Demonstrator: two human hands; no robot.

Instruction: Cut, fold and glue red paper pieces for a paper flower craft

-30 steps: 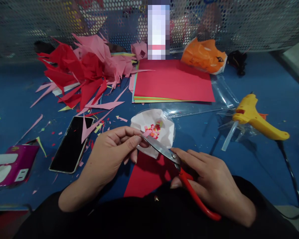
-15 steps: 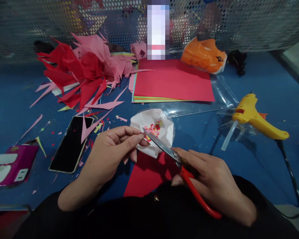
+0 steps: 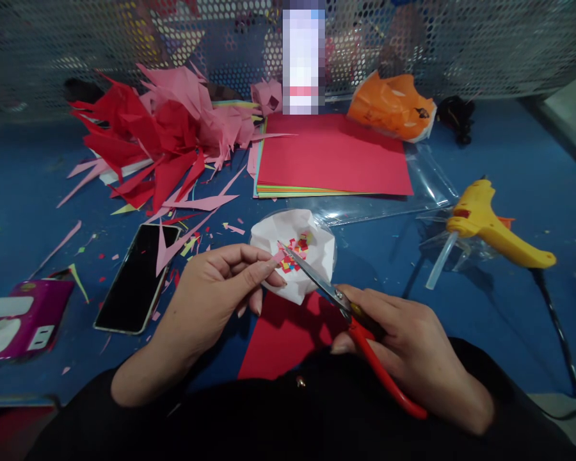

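Scissors (image 3: 336,296) lay in the right hand (image 3: 413,355), its fingers wrapped through the red handles, the blades slightly parted and pointing up and left toward the left hand (image 3: 216,291). That hand pinched a small pink paper strip (image 3: 277,258) between thumb and forefinger, fingers drawn narrow, the strip's tip right at the blade tips. Both hands hovered just above a white paper cup (image 3: 292,253) holding a little heap of coloured snippets (image 3: 295,251), too many and too small to count. A red sheet (image 3: 283,336) lay on the bench (image 3: 484,307) beneath the hands, at the person's lap.

In the one head view there were one pair of scissors, one cup, one phone (image 3: 137,278) left of the left hand, one magenta box (image 3: 24,317) further left, one yellow glue gun (image 3: 496,234) well apart on the right, one stack of coloured sheets (image 3: 333,157) with red on top behind the cup, one orange bag (image 3: 393,105) beyond it, and a heap of red and pink offcuts (image 3: 158,131) at far left.
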